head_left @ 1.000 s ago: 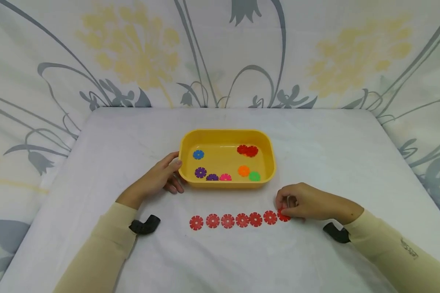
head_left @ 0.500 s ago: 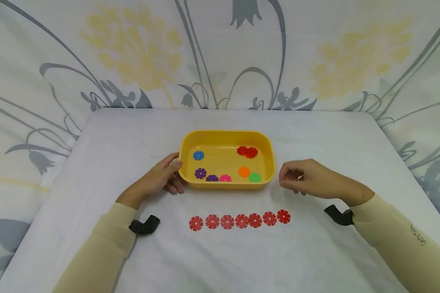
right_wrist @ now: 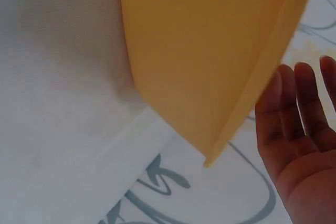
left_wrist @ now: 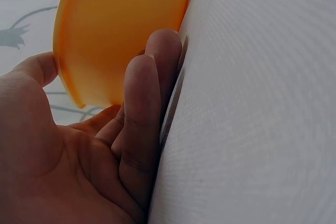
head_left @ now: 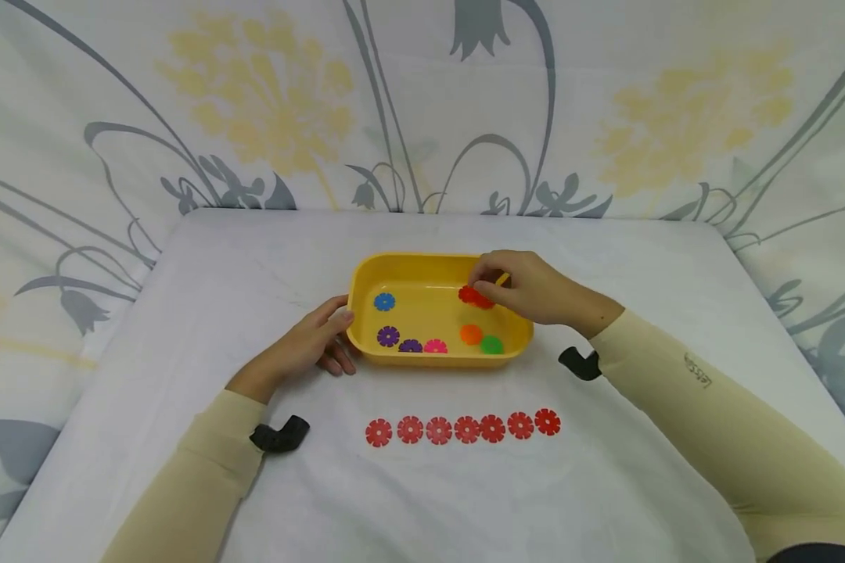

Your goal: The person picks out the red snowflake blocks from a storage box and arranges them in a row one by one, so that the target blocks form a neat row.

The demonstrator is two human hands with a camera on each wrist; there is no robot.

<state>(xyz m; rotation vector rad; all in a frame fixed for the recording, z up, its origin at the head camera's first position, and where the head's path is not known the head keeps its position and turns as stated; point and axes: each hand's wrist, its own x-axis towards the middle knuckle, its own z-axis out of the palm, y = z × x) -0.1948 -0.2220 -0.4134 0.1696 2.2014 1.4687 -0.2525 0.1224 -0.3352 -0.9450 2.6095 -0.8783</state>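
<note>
A yellow plastic tray [head_left: 415, 313] stands on the white cloth. My left hand [head_left: 303, 348] holds its left end, thumb at the rim and fingers lower against the outer side. My right hand [head_left: 538, 288] reaches over the back right corner of the tray, bent fingertips at a cluster of red snowflake discs [head_left: 473, 296]; no disc shows lifted. In the right wrist view the tray wall [right_wrist: 205, 40] hides the fingertips and thumb. Several red snowflake discs [head_left: 466, 429] lie in a row in front of the tray.
Inside the tray lie a blue disc [head_left: 384, 302], two purple discs [head_left: 388, 336], a pink disc [head_left: 435, 346], an orange disc [head_left: 471, 335] and a green disc [head_left: 491, 345]. Patterned fabric [head_left: 429, 102] hangs behind the cloth-covered surface [head_left: 641, 274].
My right hand has let go of the red disc at the row's right end, then moved up and left to the red discs in the tray. My left hand stays at the tray.
</note>
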